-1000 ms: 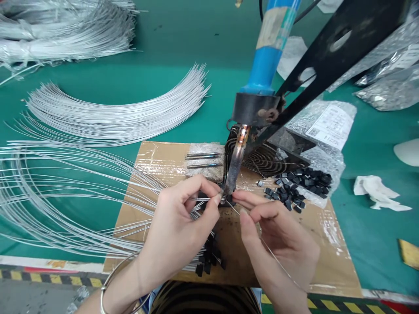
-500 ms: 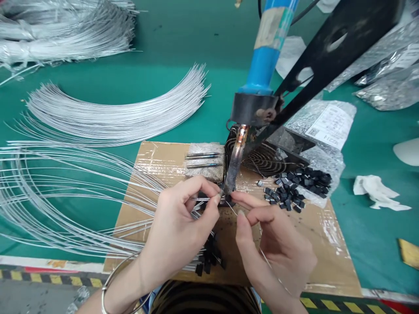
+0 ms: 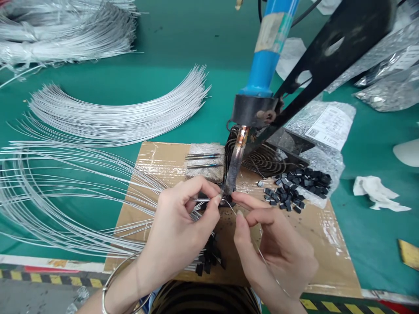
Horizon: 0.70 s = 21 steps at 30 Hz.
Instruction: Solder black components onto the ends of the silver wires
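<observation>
Two hands meet at the tip of the soldering iron (image 3: pixel 233 174) in the middle of the frame, and that closeness is your main risk. Your left hand (image 3: pixel 178 226) has thumb and forefinger pressed together, pinching a silver wire (image 3: pixel 203 199) whose end lies at the iron's tip, by a small black part (image 3: pixel 229 202) on the cardboard (image 3: pixel 153 161). Your right hand (image 3: pixel 278 244) pinches a finer strand (image 3: pixel 262 257) between thumb and forefinger and points it at the same spot.

Both sets of fingertips sit just beside metal that is likely hot, so I judge a small slip would burn you. The iron hangs in a black bracket (image 3: pixel 327 48), so any correction must come from you. A shaky pinch could let the wire drift off the part. The loose wires (image 3: pixel 65 192) at the left of the frame run beneath your left hand and could snag. The heap of black parts (image 3: pixel 297 185) right of centre lies near enough to be knocked.
</observation>
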### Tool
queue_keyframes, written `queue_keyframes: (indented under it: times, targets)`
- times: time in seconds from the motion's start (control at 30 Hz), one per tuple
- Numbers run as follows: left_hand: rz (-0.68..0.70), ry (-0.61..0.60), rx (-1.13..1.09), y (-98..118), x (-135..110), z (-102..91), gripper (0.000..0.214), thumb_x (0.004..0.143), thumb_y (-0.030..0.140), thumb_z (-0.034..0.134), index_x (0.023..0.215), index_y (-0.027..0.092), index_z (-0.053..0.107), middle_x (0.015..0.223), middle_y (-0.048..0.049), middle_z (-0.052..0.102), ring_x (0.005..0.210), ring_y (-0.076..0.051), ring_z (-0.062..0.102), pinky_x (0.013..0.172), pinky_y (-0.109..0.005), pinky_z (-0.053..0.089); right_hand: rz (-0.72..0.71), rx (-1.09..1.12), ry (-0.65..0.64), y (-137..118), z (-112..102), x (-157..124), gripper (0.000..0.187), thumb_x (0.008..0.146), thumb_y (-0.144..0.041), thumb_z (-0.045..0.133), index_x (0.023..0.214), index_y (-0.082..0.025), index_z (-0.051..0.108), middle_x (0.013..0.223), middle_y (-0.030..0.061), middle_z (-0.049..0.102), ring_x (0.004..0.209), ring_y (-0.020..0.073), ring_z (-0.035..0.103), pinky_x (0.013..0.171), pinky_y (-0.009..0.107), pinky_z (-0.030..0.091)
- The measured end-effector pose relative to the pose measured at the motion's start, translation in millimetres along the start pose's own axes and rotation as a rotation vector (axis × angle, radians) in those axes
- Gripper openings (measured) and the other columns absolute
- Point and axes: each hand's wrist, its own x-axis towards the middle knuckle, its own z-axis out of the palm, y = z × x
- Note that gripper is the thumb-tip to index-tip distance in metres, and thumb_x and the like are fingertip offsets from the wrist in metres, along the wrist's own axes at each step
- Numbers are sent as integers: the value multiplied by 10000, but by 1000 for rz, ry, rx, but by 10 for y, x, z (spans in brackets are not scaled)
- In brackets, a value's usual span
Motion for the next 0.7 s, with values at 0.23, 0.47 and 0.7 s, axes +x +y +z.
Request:
queue_keyframes:
  times: [0.23, 0.47, 0.7]
  targets:
    - [2, 7, -14, -3, 5, 1, 136, 902, 137, 636, 789, 202, 677, 888, -27, 760, 892, -210, 724, 702, -282, 525, -13, 10, 27, 6, 10, 1, 162, 882, -87, 699, 868, -235, 635, 1147, 82, 805, 981, 219, 800, 829, 314, 626]
    - [-8, 1, -1, -11, 9, 5, 138, 905, 137, 627, 793, 204, 673, 848, -15, 736, 885, -202, 717, 701, -278, 516, -12, 23, 37, 32, 33, -6, 159, 883, -90, 697, 867, -236, 637, 1147, 67, 806, 969, 196, 800, 839, 290, 614]
    - [-2, -4, -8, 4, 1, 4, 137, 909, 142, 632, 794, 202, 673, 885, -25, 747, 898, -205, 717, 722, -286, 526, -8, 24, 31, 15, 19, -3, 176, 881, -72, 699, 873, -234, 629, 1148, 66, 806, 983, 195, 799, 881, 293, 615]
